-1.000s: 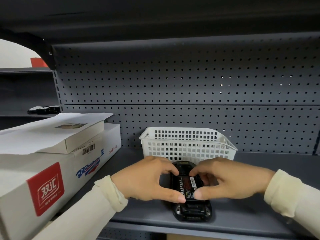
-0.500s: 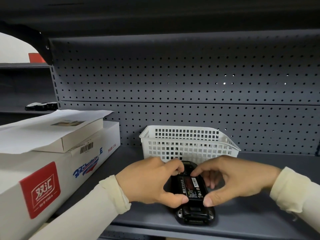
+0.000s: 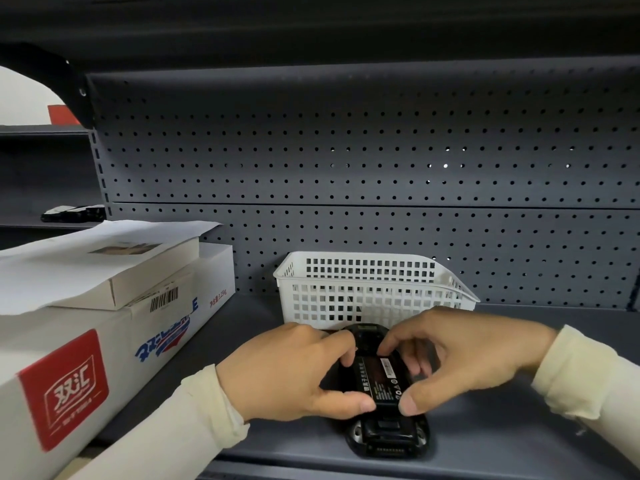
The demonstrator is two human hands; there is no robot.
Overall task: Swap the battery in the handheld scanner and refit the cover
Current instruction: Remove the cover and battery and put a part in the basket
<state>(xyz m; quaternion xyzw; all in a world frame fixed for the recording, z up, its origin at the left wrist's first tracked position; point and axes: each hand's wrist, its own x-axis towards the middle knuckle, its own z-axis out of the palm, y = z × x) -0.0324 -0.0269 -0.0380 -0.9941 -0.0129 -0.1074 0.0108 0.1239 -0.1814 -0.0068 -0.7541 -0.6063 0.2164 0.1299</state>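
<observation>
The left hand (image 3: 294, 372) and right hand (image 3: 460, 358) are both pinching the labelled black battery (image 3: 381, 381) from opposite sides, thumbs at its near end and fingertips at its far end; it is sitting in the open back of the handheld scanner (image 3: 386, 434), which is lying face down on the grey shelf (image 3: 519, 427) just in front of the white mesh basket (image 3: 367, 289). This is looking like the battery step, though whether the pack is going in or coming out I cannot tell; no cover is showing; the next move is calling for an even, level grip.

Left hand (image 3: 291, 372): palm down, fingers curled inward, thumb stretched right. Right hand (image 3: 464, 355): mirrored pose, fingers (image 3: 391, 344) bent, thumb stretched left. Thumb tips near each other, apart. Both forearms in cream sleeves (image 3: 173, 424), angled in from below.
</observation>
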